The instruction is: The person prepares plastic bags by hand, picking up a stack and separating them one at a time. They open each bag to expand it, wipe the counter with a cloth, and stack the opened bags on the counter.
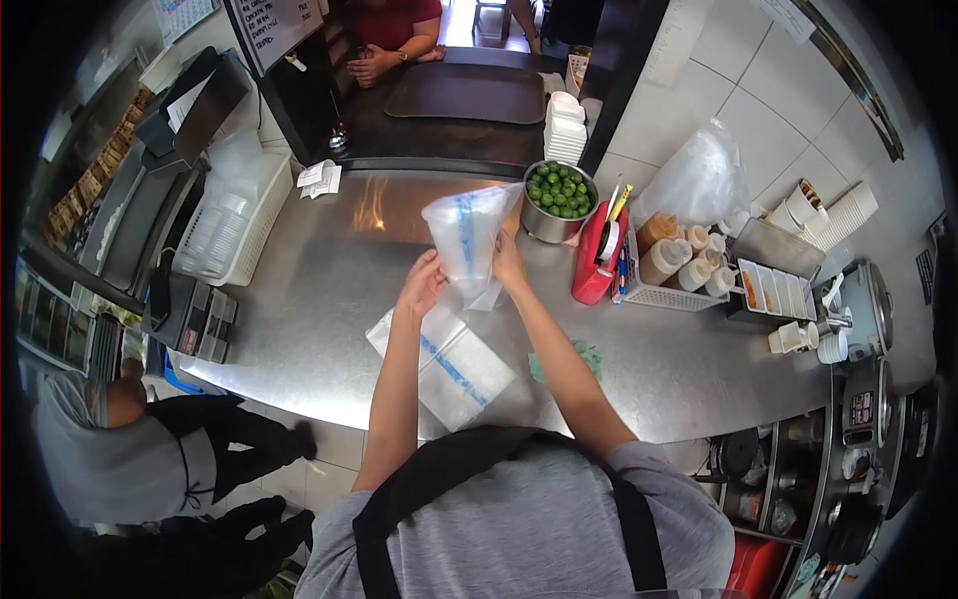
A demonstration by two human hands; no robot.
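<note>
A translucent plastic bag [465, 232] with a blue printed stripe stands up above the steel counter, its wide end at the top. My right hand [508, 262] is closed on its right edge. At the bag's lower left edge, the bent fingers of my left hand [424, 284] pinch the plastic. Beneath my forearms lies a flat stack of similar clear bags [461, 371] with blue stripes. A crumpled green piece of plastic [587, 357] shows beside my right forearm.
On the steel counter [299, 319] stand a pot of green limes [559, 192], a red holder [596, 255] with pens and a basket of sauce bottles [679, 265]. A white basket [249, 225] holds plastic lids at left. A co-worker [115, 449] stands left; another person's hands [374, 66] rest beyond the hatch.
</note>
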